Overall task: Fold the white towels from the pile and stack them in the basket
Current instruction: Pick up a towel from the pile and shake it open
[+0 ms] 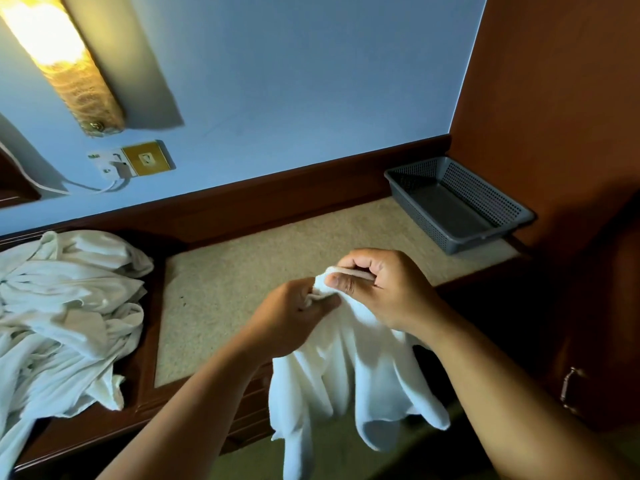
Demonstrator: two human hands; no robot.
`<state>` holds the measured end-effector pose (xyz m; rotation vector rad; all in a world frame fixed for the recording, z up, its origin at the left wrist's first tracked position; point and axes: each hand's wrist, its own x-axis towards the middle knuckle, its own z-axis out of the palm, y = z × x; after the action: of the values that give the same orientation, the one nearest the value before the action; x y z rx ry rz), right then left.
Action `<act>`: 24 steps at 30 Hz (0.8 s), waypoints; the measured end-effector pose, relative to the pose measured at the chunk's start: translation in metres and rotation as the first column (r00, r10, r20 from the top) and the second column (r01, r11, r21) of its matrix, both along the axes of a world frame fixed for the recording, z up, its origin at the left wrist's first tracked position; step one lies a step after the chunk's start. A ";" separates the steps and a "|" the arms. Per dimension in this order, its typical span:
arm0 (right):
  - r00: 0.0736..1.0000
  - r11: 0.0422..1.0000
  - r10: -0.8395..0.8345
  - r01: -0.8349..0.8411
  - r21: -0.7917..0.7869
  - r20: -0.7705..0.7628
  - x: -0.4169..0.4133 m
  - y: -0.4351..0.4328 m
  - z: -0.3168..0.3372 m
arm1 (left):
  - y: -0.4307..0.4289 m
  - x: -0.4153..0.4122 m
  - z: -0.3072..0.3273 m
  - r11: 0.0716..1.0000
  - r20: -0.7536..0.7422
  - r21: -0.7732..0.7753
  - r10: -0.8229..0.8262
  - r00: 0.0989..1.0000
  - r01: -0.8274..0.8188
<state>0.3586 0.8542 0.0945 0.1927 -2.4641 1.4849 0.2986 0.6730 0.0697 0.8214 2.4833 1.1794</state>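
"White towel [346, 368] is hanging from both our hands, out over the near edge of the desk [259, 258]. Are we holding it firmly?"

"We're pinching one bunched corner. The left grip [294, 317] is closing on it from below, and the right grip [377, 289] is curling fingers and thumb round the top. The two hands are touching."

"So the rest is drooping loose?"

"Yes, in long folds, and that's what we're worrying about. With both grips crowding one corner, we're risking a twisted, lopsided fold, and the low hem may be heading for the floor."

"And the basket [512, 216]?"

"It's sitting far right against the wooden panel, showing no towels inside. The pile [65, 306] is lying at the left, spilling over the desk's front, so a careless tug there could be sliding more off."
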 end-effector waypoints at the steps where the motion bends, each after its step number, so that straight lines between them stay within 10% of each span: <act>1: 0.998 0.999 -0.010 0.008 0.035 0.064 -0.002 0.005 -0.004 | -0.003 -0.002 0.003 0.999 0.006 0.031 0.019 1.000 -0.019; 6: 0.897 0.953 -0.155 0.025 0.302 0.414 -0.009 0.039 -0.071 | -0.016 -0.011 0.019 0.970 0.116 0.184 0.140 0.983 -0.160; 24: 0.827 0.827 -0.403 0.512 -0.230 0.391 0.004 0.102 -0.119 | -0.035 -0.040 -0.007 0.825 0.335 0.128 0.487 0.807 -0.551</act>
<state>0.3627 0.9566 -0.0244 -0.7295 -2.1993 1.7576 0.2583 0.6383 0.0626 -0.0357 2.4190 1.6387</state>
